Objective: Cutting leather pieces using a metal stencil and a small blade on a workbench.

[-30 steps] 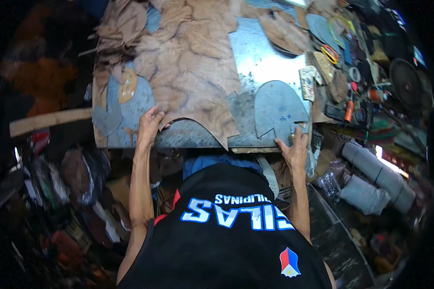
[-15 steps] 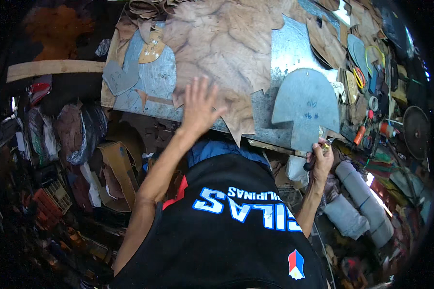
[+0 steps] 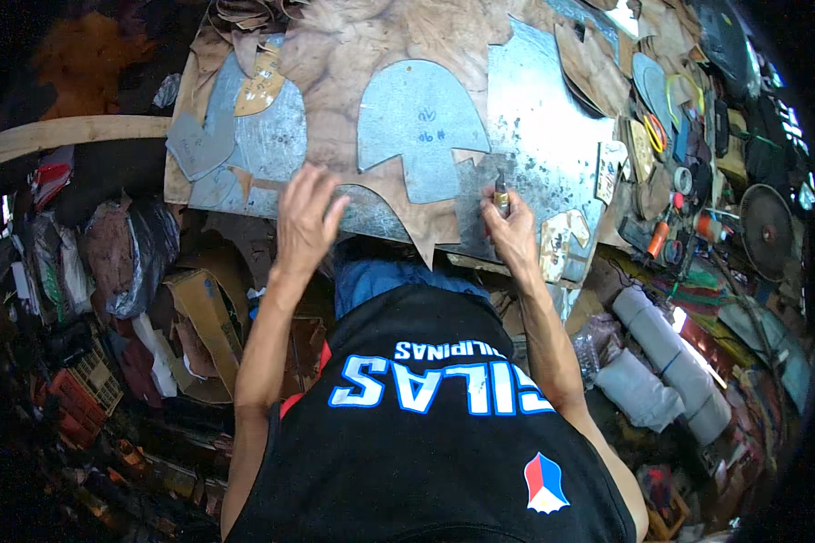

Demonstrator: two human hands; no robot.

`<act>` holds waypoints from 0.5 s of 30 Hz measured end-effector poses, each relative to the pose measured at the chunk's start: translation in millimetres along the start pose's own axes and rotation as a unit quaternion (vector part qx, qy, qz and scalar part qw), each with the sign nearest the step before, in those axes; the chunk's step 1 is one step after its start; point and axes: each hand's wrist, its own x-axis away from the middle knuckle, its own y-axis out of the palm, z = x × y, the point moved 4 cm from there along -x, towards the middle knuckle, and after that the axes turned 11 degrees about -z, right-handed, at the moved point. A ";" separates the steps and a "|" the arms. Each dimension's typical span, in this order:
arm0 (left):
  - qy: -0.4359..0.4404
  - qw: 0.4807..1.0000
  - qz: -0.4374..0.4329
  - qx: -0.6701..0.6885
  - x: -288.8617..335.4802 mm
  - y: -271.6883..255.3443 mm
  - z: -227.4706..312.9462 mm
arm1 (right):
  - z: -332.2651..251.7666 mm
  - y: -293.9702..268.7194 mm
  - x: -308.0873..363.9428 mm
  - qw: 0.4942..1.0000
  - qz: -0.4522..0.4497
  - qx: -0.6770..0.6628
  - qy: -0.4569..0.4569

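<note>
A blue-grey template (image 3: 430,122), rounded at the top with a narrower stem, lies on a mottled brown piece of leather (image 3: 335,68). My left hand (image 3: 308,213) is at the table's near edge, left of the template, its fingers loosely apart and nothing in them. To the right of the stem, my right hand (image 3: 512,228) is closed around a short hand tool (image 3: 501,195) with a brass-coloured collar and a dark tip. That tip points away from me; the tool's exact kind cannot be made out. A pointed leather corner (image 3: 421,244) hangs over the near edge.
The metal-topped table (image 3: 543,109) bears leather scraps and more templates (image 3: 199,149) at the left. Pale cut-out patterns (image 3: 561,237) lie right of my right hand. Scissors (image 3: 654,134) and an orange-handled tool (image 3: 658,238) are farther right. A cardboard box (image 3: 199,317) stands below left.
The template has moved left from the bare metal onto the leather, and my right hand has let go of it. My left hand has lifted off the leather and shifted left.
</note>
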 end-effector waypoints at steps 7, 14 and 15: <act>0.034 0.996 -0.060 -0.056 -29.6 31.6 -25.4 | -16.7 -32.9 -76.3 0.943 0.039 0.271 -0.190; 0.016 0.998 -0.054 -0.038 -12.8 37.8 -37.7 | -27.5 -24.2 -67.8 0.943 -0.029 0.290 -0.159; 0.016 0.998 -0.056 -0.038 -11.1 38.2 -38.0 | -28.9 -23.6 -67.1 0.942 -0.045 0.301 -0.143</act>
